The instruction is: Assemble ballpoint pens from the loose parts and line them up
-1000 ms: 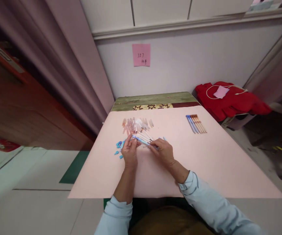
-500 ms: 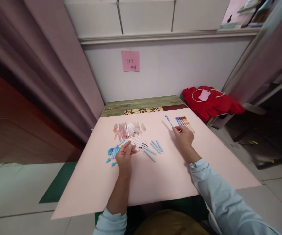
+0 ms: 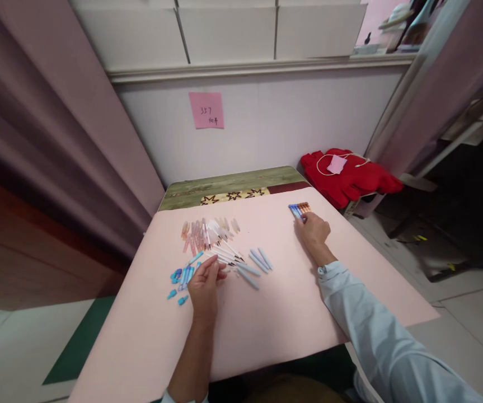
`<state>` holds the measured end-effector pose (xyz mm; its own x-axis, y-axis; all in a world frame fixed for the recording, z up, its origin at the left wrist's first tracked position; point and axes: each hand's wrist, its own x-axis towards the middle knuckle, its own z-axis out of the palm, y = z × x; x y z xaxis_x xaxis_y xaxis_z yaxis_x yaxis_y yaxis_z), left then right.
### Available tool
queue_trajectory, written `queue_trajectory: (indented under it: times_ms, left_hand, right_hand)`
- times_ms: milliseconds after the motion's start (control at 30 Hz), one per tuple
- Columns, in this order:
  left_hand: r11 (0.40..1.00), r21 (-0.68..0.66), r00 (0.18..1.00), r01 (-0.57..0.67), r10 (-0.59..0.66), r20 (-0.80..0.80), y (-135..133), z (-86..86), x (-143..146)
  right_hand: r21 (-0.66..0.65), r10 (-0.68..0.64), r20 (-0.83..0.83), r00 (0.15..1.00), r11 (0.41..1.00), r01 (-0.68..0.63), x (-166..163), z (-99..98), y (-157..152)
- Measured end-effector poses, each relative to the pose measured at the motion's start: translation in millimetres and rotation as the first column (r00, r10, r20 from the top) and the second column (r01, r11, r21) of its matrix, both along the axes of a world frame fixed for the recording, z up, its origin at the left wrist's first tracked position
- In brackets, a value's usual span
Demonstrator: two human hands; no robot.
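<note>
My right hand [image 3: 314, 232] is at the front left of a neat row of pens [image 3: 307, 207]. Its fingertips pinch a blue pen [image 3: 295, 211] lying at the row's left end. Blue pens make up the left of that row, brown-topped ones the right. My left hand [image 3: 205, 282] hovers over the table with loosely curled fingers apart, and nothing shows in it. Just left of it lie blue pen barrels [image 3: 186, 277] and loose blue caps [image 3: 171, 294]. White refills with dark tips [image 3: 225, 254] fan out beyond it, and pale blue barrels [image 3: 247, 277] rest to its right.
A pile of clear pinkish pen parts [image 3: 199, 235] lies at the back left of the pink table cover [image 3: 283, 313]. Red cloth [image 3: 346, 182] with a white cable sits beyond the right back corner. A pink note [image 3: 206, 110] sticks to the wall.
My right hand has carried the blue pen from a raised, tilted position to the row and laid it alongside the others. My left hand keeps nearly the same pose. The view has shifted slightly.
</note>
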<state>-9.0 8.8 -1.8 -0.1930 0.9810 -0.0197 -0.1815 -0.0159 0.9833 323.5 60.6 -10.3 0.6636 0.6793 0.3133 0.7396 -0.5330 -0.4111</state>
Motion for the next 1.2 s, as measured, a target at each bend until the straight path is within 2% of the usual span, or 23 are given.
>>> queue_trajectory:
  times_ms: [367, 533, 667, 767, 867, 967, 1100, 1200]
  left_hand:
    - [1.0, -0.027, 0.999, -0.007, 0.006, -0.05, 1, -0.1, 3]
    - [1.0, -0.014, 0.999, -0.015, 0.015, -0.049, 2, -0.8, 3]
    - [1.0, -0.016, 0.999, -0.017, 0.016, -0.032, 1, -3.0, 3]
    - [1.0, -0.006, 1.0, -0.014, 0.014, -0.015, 1, -3.7, 3]
    - [1.0, -0.006, 1.0, -0.01, 0.01, -0.011, 1, -4.1, 4]
    - [1.0, -0.004, 1.0, -0.012, 0.012, -0.013, 1, -5.4, 4]
    - [1.0, 0.013, 1.0, -0.008, 0.009, -0.029, -1, -9.1, 5]
    - [1.0, 0.023, 0.998, 0.012, -0.011, -0.059, -2, -11.6, 5]
  right_hand:
    - [-0.028, 0.042, 0.032, 0.999, 0.999, -0.041, 1, -3.3, 5]
    - [0.01, 0.065, 0.031, 0.997, 0.998, -0.066, 3, -3.8, 0]
    - [0.082, 0.098, 0.022, 0.995, 0.992, -0.1, 0, 3.4, -6]
    - [0.191, 0.146, -0.025, 0.989, 0.972, -0.138, -19, 14.2, -16]
    - [0.273, 0.379, -0.089, 0.921, 0.899, -0.343, -58, 22.5, -30]
    - [0.247, 0.56, -0.115, 0.821, 0.816, -0.522, -98, 21.1, -46]
    - [0.206, 0.624, -0.175, 0.762, 0.78, -0.591, -119, 6.9, -58]
    - [0.217, 0.6, -0.212, 0.771, 0.798, -0.562, -114, -3.7, -55]
